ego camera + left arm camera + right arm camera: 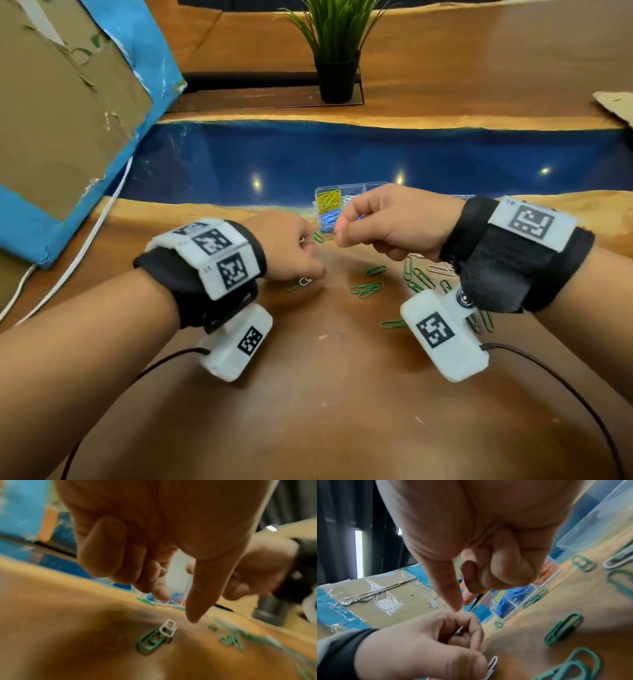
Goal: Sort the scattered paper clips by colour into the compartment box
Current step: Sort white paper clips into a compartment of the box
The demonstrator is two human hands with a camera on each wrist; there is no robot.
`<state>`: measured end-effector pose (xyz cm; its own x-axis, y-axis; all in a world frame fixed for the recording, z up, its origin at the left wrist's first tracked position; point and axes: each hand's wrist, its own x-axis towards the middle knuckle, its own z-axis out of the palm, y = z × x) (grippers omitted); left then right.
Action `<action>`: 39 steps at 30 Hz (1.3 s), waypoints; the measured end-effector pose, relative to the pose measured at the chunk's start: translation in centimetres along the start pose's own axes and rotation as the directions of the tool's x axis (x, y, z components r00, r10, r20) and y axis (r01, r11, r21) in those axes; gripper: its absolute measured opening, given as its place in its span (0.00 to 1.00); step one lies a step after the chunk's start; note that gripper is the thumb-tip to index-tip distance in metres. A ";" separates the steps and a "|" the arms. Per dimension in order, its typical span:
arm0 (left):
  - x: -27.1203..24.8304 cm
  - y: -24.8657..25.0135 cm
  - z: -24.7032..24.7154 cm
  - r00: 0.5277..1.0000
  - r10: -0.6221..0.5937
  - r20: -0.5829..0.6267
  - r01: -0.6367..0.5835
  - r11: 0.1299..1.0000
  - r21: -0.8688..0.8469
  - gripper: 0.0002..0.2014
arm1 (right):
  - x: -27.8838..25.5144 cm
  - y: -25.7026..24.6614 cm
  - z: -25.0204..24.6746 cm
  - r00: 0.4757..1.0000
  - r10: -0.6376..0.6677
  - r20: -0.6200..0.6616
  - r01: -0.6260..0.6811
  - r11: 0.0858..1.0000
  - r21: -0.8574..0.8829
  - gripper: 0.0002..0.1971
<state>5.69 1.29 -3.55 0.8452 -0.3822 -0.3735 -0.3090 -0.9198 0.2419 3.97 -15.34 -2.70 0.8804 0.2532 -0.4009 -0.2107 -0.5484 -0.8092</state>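
I look down on a wooden table with a glossy blue strip running across it. At far left a taped cardboard panel with blue edging leans in, with a white cable trailing past it, and a potted plant stands beyond the blue strip.

My left hand hovers low over the wood with fingers curled; the wrist views show a pale clip held inside them. Just under its thumb lie a white clip overlapping a green clip. One lone green clip sits between that hand and the compartment box.

The clear box stands at the table's inner edge, directly behind both hands, and my right hand covers its right part. Yellow clips fill the far left cell, blue clips the near left one; the right wrist view shows orange clips in another cell. A clear lid lies to the right of the box.

My right hand is raised in front of the box, thumb pressed to curled forefinger; I cannot tell whether it pinches anything. Scattered green clips and a few white ones lie below and right of it, partly hidden by the wrist strap.
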 end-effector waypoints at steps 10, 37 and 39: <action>0.5 1.9 0.7 0.999 0.037 0.007 -0.038 0.989 0.140 0.06 | -0.6 0.5 -0.8 0.999 0.045 0.003 -0.045 0.993 0.113 0.02; -0.7 -0.1 -0.7 0.996 0.056 0.066 -0.070 0.969 0.236 0.05 | 5.9 -1.6 -3.7 0.960 0.145 -0.241 -0.122 0.987 0.107 0.20; -0.9 -0.6 -0.5 0.996 0.034 0.081 -0.054 0.966 0.254 0.06 | 5.7 -1.5 -3.6 0.961 0.131 -0.245 -0.111 0.990 0.092 0.20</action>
<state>5.32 2.28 -2.85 0.7959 -0.4196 -0.4365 -0.4548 -0.8902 0.0265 10.81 -16.00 -2.22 0.9223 -0.0237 -0.3858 -0.3455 -0.4979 -0.7954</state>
